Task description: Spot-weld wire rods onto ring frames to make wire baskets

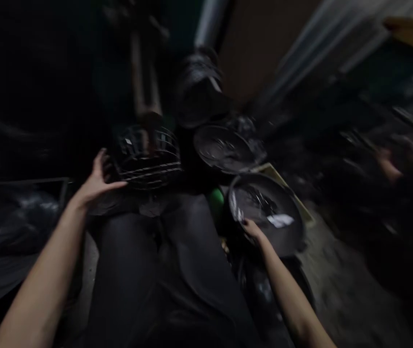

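Head: dim room, grey floor, right fingers at basin.

Dark plastic lies left of the left hand, a green object left of the right hand.

Single head view, facing forward and down, lap close.

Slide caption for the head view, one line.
Dim, blurred workspace: left hand spread beside a wire frame, right hand at a dark round basin with something white in it.
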The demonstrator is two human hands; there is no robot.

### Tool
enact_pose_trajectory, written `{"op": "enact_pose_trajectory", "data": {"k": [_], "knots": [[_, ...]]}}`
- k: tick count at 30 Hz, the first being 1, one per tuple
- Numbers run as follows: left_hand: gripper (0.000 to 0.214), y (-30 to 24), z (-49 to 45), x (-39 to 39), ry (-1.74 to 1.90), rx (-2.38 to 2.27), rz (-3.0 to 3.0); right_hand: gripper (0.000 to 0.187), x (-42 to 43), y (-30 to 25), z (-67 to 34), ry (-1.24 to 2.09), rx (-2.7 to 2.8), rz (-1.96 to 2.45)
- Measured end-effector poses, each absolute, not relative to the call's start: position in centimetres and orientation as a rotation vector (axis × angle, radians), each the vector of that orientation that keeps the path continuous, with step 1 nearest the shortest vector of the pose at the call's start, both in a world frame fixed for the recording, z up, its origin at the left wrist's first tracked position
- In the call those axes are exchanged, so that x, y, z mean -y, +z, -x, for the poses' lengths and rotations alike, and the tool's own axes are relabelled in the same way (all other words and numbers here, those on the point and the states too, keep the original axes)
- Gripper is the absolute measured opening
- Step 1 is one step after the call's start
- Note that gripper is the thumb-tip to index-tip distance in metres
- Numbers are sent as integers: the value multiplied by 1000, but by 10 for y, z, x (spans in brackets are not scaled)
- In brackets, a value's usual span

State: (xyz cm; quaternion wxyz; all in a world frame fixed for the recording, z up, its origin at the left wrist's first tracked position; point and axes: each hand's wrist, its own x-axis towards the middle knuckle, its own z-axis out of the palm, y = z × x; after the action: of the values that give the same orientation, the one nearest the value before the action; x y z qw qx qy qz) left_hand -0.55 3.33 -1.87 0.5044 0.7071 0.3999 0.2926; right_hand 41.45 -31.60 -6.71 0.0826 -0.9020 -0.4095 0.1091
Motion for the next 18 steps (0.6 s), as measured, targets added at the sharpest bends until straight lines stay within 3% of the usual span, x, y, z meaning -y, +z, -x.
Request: {"op": "enact_pose_trajectory", "data": {"k": [7,18], "knots": [[130,-7,-21,-34,669,-1074,-1696,18,332,-92,-468,435,940,2866],[141,-17,-19,-46,679,-1223,-1732,30,349,-95,-502,286,885,2787]]}}
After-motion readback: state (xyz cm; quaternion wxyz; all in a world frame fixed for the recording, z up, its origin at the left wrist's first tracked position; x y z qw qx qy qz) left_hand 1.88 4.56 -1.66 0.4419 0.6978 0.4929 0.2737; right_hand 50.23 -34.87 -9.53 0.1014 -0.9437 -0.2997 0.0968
